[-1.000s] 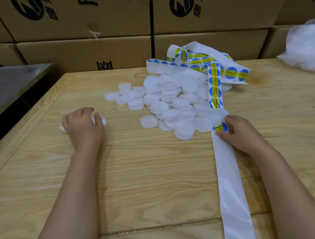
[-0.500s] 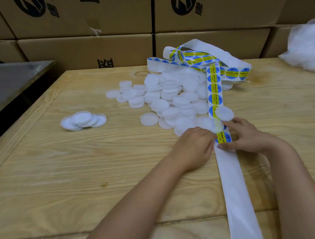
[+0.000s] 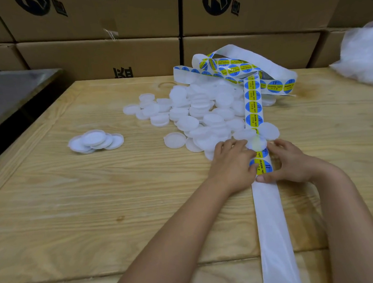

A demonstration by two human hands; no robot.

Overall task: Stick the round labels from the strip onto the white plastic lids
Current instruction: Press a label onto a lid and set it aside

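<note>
The label strip (image 3: pixel 253 108) runs from a tangle at the back, over the lids, toward me as bare white backing. Its nearest round blue-and-yellow label (image 3: pixel 263 167) lies between my hands. My left hand (image 3: pixel 231 163) has curled fingertips on that label's left edge. My right hand (image 3: pixel 291 162) grips the strip from the right, its thumb lying just below the label. Both thumbs meet at the label's lower edge. A big pile of white plastic lids (image 3: pixel 201 115) lies just beyond my hands, and one lid (image 3: pixel 257 142) rests on the strip above the label.
A small heap of white lids (image 3: pixel 95 141) sits apart at the left of the wooden table (image 3: pixel 98 209). Cardboard boxes (image 3: pixel 96 57) wall off the back. A metal surface (image 3: pixel 12 91) stands at the far left, and a white plastic bag (image 3: pixel 361 54) at the far right.
My left hand left the small heap of lids at the left and crossed to the strip. It now meets my right hand at the nearest label, which has come slightly nearer.
</note>
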